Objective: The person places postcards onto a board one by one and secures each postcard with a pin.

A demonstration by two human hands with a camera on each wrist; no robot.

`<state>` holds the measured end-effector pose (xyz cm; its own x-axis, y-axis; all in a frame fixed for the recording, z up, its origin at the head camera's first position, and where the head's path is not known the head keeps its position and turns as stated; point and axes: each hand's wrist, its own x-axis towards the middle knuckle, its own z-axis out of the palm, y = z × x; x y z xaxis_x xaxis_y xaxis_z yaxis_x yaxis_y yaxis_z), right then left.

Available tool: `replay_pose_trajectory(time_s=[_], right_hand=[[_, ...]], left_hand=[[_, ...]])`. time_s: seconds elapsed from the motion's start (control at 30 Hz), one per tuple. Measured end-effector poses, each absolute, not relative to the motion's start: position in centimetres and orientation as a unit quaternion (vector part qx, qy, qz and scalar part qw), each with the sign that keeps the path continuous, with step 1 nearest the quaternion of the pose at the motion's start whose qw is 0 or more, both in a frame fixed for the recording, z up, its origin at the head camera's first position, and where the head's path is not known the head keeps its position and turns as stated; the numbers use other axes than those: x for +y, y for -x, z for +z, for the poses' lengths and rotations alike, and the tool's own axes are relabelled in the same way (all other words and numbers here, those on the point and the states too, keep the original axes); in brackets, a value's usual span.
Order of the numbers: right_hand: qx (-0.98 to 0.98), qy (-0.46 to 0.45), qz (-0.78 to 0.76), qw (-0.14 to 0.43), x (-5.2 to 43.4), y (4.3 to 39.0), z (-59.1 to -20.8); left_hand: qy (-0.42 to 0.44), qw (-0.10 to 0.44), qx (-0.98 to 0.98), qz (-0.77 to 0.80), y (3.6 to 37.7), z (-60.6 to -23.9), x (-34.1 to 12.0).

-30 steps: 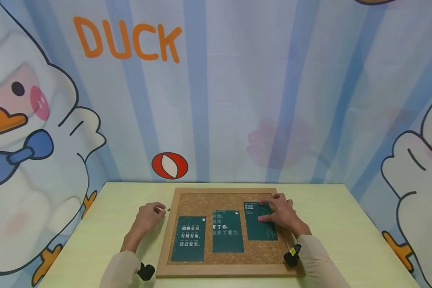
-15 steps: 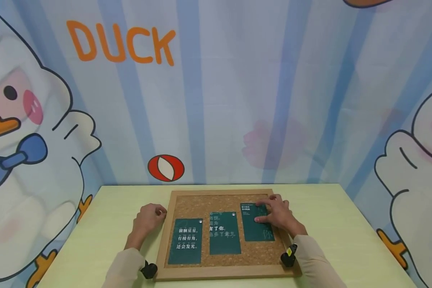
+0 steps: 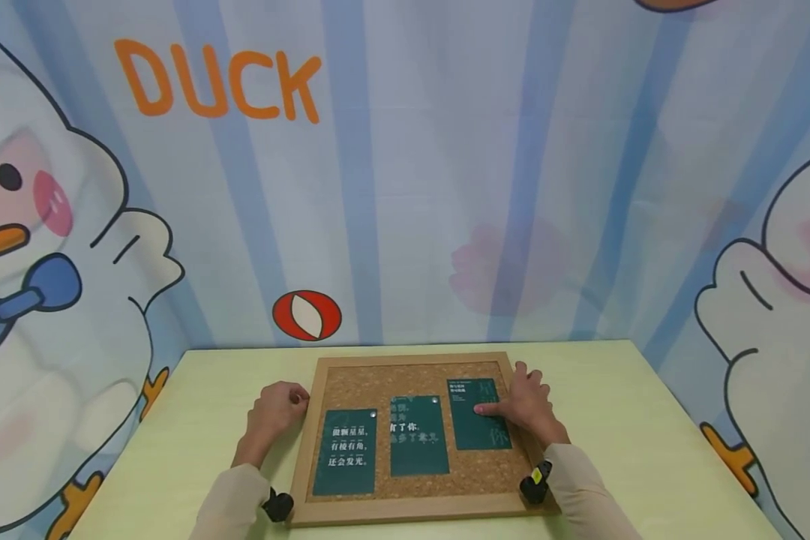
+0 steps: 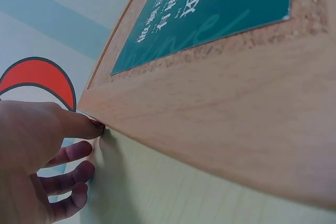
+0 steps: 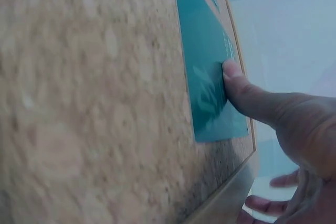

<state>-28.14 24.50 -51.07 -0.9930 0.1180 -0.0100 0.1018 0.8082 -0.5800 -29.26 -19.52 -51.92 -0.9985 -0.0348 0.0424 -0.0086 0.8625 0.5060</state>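
Note:
A cork board (image 3: 405, 379) in a wooden frame lies on the table, bearing three dark green cards with white Chinese lettering. My left hand (image 3: 278, 412) is at the frame's left edge, fingertips low by the table. In the left wrist view its thumb (image 4: 86, 127) touches down beside the frame; whether anything is pinched there is hidden. My right hand (image 3: 529, 405) rests its extended thumb on the right card (image 3: 466, 427), while the other fingers reach past the frame's right edge. The left card (image 3: 346, 472) and middle card (image 3: 418, 457) each have a small round pin at the top right corner.
Pale yellow tabletop (image 3: 594, 390) surrounds the board. Behind it hangs a blue-striped backdrop (image 3: 418, 187) with cartoon ducks. A black wrist camera (image 3: 278, 506) sits by the left frame corner, another black wrist camera (image 3: 535, 484) over the right frame edge.
My left fingers moved right, over a small object that lay by the frame's left edge. My right index finger left the card's top and moved to the frame's side; the thumb stayed.

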Motion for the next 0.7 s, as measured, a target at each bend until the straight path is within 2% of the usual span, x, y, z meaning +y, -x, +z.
replay_pose_trajectory(time_s=[0.4, 0.7], right_hand=[[-0.946, 0.105, 0.306, -0.015, 24.5, 27.1, -50.3], [-0.947, 0.102, 0.303, -0.019, 24.6, 26.9, -50.8]], left_hand=[[-0.004, 0.042, -0.96, -0.276, 29.7, -50.5, -18.9], [0.063, 0.049, -0.94, -0.332, 30.0, -46.6, -13.4]])
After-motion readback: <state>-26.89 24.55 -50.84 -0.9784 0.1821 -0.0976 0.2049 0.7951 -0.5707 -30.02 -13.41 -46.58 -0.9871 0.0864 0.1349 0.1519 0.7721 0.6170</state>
